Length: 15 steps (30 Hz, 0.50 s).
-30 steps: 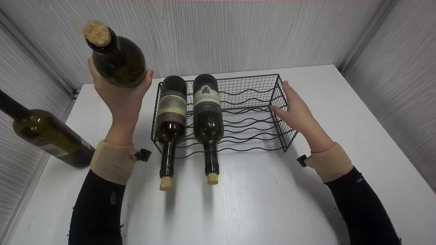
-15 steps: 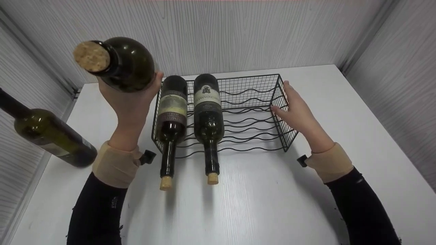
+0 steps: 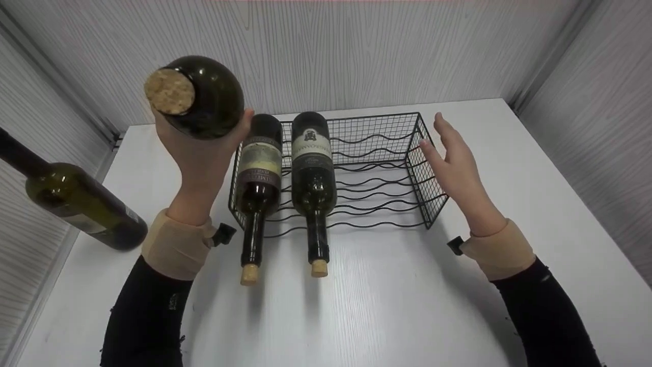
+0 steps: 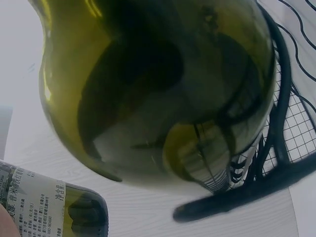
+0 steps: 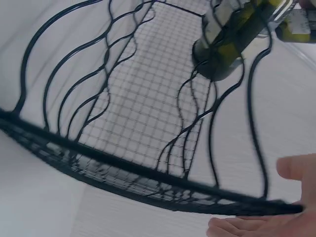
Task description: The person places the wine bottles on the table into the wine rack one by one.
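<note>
In the head view my left hand [image 3: 201,158] grips a dark green corked bottle [image 3: 216,97] in the air, at the left of the black wire rack [image 3: 374,137]. The bottle's cork [image 3: 169,92] points toward the camera. Two corked bottles lie side by side in the left part of the rack, one with a yellowish label [image 3: 261,157], one with a white label [image 3: 309,142]. My right hand [image 3: 461,171], fingers extended, is beside the rack's right end. In the right wrist view that hand [image 5: 281,215] is near the rack's edge [image 5: 148,170].
Another green bottle [image 3: 86,204] stands on the white table [image 3: 367,306] at the left, close to my left forearm. Grey wood-grained panels [image 3: 356,51] enclose the back and both sides. A labelled bottle [image 4: 84,212] shows at the lower left of the left wrist view.
The held bottle has moved right, toward the rack, and its neck has tipped further toward the camera. My right hand has come off the rack's right end and shifted slightly right.
</note>
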Each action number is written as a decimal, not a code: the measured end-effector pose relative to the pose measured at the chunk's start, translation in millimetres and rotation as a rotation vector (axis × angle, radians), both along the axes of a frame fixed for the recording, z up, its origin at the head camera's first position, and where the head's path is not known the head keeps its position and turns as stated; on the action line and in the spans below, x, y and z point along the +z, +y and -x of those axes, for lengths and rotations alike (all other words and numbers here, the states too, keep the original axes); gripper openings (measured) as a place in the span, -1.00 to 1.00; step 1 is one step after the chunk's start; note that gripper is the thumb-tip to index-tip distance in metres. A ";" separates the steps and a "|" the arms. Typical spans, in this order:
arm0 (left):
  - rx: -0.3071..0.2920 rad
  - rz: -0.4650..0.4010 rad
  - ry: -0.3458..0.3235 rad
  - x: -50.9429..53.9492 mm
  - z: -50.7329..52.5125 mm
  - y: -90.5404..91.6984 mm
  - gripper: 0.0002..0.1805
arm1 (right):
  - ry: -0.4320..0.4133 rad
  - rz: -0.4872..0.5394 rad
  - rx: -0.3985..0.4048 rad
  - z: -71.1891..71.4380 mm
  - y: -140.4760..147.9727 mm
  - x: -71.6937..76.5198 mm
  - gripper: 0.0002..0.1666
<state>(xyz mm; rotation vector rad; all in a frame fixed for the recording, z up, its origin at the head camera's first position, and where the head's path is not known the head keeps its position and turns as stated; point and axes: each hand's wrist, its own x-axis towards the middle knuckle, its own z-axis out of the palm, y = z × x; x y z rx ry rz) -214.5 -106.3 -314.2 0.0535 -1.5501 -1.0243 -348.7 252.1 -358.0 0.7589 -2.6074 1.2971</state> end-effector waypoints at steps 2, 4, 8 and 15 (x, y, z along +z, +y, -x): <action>-0.014 0.001 0.017 -0.1 1.3 0.1 0.03 | 0.038 0.102 0.026 -9.7 -1.9 2.8 -0.25; -0.024 0.022 0.036 0.0 2.6 0.1 0.03 | 0.055 0.208 0.074 -21.1 -5.0 6.7 -0.31; -0.088 0.056 0.096 2.1 4.9 0.8 -0.02 | 0.016 0.402 0.216 -46.7 -12.2 16.9 -0.36; -0.186 0.119 0.185 2.5 8.2 3.9 -0.14 | -0.148 0.564 0.510 -84.5 -18.3 30.0 -0.36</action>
